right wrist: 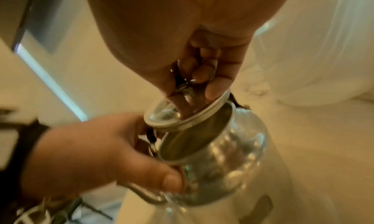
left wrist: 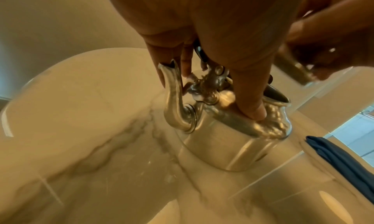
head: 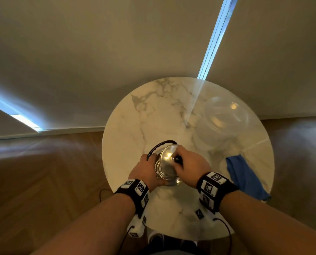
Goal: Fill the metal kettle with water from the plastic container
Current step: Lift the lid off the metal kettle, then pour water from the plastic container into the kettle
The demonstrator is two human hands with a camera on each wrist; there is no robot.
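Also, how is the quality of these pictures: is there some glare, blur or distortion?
Head view: strong wide-angle bending, glare on the lid; the plastic container looks faint and washed out. Left wrist view: kettle fairly sharp, right hand blurred. Right wrist view: soft overall, left hand blurred, warm yellow cast.

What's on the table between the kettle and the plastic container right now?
Nothing: in the head view the marble table is bare between the kettle and the plastic container. The blue cloth lies off that line, nearer the edge.
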